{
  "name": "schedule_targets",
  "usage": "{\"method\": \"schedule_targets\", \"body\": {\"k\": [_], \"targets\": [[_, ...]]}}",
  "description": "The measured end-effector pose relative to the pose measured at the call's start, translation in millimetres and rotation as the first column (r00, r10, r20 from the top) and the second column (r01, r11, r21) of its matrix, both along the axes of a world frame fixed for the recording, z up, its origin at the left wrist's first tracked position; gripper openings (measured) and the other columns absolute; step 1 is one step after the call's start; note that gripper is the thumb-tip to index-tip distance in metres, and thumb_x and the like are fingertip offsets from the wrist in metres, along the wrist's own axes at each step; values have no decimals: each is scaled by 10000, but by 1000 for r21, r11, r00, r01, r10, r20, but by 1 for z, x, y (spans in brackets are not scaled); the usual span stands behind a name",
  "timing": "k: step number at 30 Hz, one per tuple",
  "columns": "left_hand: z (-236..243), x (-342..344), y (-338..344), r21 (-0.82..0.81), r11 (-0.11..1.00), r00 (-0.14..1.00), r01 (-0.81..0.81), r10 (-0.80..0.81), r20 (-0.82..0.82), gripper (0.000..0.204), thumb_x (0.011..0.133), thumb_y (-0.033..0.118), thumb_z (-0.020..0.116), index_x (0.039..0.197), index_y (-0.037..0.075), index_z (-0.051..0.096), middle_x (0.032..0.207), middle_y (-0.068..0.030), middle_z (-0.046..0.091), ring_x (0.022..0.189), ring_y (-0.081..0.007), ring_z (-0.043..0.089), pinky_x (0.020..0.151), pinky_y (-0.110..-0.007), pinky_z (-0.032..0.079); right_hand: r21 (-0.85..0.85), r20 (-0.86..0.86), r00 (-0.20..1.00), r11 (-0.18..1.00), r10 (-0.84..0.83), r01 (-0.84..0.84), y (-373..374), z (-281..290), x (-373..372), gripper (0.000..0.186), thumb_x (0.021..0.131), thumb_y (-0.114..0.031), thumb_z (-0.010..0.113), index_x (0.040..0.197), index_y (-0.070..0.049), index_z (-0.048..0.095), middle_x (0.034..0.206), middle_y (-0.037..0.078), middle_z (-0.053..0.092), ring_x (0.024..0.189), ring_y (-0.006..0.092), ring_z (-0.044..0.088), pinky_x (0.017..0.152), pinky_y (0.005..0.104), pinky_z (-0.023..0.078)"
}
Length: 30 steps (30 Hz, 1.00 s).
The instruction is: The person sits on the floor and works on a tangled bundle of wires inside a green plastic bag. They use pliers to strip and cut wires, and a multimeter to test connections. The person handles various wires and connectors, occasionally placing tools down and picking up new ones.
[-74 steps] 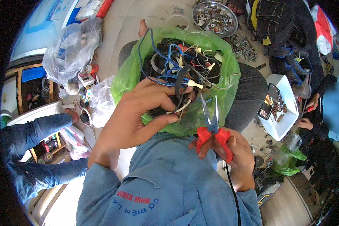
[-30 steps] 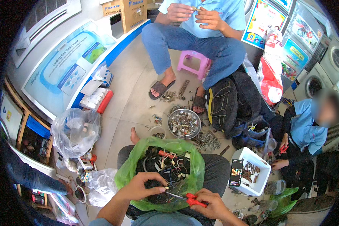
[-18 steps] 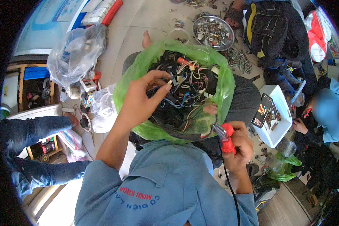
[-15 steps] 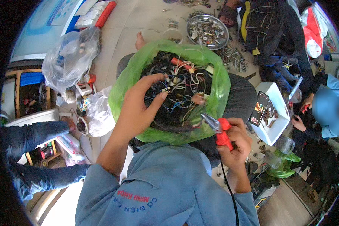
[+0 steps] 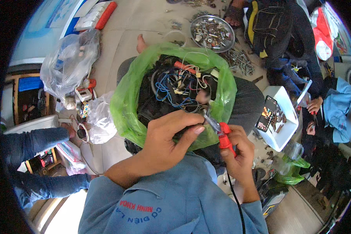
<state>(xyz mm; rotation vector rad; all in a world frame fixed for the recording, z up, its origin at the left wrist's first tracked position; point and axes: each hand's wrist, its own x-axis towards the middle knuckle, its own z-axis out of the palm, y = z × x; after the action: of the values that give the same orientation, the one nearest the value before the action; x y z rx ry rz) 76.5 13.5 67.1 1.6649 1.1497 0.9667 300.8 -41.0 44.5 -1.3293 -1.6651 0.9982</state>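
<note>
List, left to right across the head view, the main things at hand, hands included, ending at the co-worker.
Upper-left clear plastic bag → left hand → red-handled pliers → right hand → white bin → co-worker in light blue.

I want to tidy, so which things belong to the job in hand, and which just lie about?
In use, it seems:
red-handled tool, gripped by the right hand
green bag of tangled wires, near the left hand

Apparently lying about:
round metal tray
phone
black bag
clear plastic bag
</note>
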Motion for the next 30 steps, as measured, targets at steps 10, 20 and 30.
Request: {"method": "schedule_targets", "body": {"k": [10, 20, 30], "targets": [[12, -25, 13, -61, 953, 947, 296, -301, -114, 220, 877, 63, 687, 1093, 81, 726, 762, -89, 565, 670, -255, 562, 604, -361, 427, -124, -248, 950, 966, 189, -225, 5, 0, 21, 296, 783, -219, 821, 872, -30, 610, 1006, 137, 643, 1190, 438, 564, 1011, 534, 419], [3, -28, 8, -36, 949, 940, 313, -315, -128, 290, 819, 18, 707, 1092, 106, 747, 787, -72, 590, 686, -242, 560, 618, -339, 432, -19, -168, 969, 982, 181, -186, 12, 10, 7, 325, 741, -216, 859, 841, -36, 608, 1000, 133, 641, 1169, 432, 563, 1005, 524, 433], [6, -33, 9, -20, 932, 921, 361, -360, -147, 297, 808, 46, 712, 1087, 136, 757, 796, -55, 599, 709, -234, 566, 638, -351, 422, -214, -520, 839, 926, 162, -311, 7, -2, 13, 301, 875, -266, 759, 866, -18, 589, 935, 122, 627, 951, 300, 599, 873, 405, 464]]}}
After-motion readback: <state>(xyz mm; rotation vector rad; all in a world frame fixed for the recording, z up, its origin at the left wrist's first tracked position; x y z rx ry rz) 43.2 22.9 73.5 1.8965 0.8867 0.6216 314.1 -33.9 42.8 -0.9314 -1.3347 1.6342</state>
